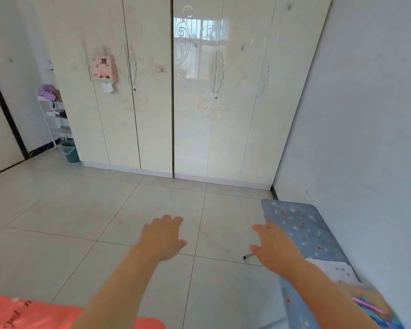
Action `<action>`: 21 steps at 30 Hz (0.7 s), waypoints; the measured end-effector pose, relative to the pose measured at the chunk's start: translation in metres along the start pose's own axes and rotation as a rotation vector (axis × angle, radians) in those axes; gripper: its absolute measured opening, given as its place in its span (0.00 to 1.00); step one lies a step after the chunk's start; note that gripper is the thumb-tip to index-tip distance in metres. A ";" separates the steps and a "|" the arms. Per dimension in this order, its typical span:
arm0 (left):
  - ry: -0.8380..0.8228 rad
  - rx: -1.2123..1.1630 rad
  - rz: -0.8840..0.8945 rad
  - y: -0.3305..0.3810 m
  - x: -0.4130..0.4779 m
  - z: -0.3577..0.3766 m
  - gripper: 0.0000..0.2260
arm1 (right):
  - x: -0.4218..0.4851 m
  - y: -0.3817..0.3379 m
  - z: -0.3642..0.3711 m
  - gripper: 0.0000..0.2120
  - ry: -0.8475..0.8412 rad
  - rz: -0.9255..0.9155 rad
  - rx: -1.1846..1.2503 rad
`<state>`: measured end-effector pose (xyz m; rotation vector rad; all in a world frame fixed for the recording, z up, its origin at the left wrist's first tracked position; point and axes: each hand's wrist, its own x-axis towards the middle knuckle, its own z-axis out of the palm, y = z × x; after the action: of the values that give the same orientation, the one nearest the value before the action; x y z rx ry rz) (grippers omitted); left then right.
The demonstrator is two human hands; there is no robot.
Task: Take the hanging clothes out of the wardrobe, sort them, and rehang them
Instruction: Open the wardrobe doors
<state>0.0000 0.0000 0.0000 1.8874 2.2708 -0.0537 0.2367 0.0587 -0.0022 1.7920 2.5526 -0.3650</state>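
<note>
Wardrobe (176, 91) doors all stand closed, so the clothes are hidden inside and the task is at its start. Well short of the wardrobe, left hand (163, 236) and right hand (274, 245) reach forward, fingers spread, holding nothing. Next comes walking up and pulling 1 door handle (216, 67).

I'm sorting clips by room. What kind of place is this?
Most likely a home bedroom: a tall cream wardrobe with its doors shut, a tiled floor, and a floral-covered folding bed or table by the wall.
</note>
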 end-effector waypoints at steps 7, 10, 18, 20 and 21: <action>-0.005 0.027 -0.007 -0.002 0.124 -0.011 0.26 | 0.132 0.014 -0.002 0.25 0.001 -0.042 -0.005; 0.013 0.028 -0.035 0.002 0.183 -0.025 0.26 | 0.196 0.022 -0.014 0.25 0.006 -0.067 -0.016; 0.066 -0.006 -0.038 0.017 0.330 -0.079 0.26 | 0.351 0.037 -0.060 0.25 0.017 -0.117 -0.022; 0.045 0.000 -0.038 0.013 0.364 -0.086 0.26 | 0.385 0.037 -0.066 0.25 0.008 -0.113 -0.013; 0.045 0.009 -0.036 0.010 0.381 -0.089 0.26 | 0.401 0.037 -0.068 0.25 0.008 -0.113 -0.011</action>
<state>-0.0671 0.3849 0.0249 1.8705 2.3377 -0.0268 0.1398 0.4556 0.0038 1.6527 2.6631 -0.3445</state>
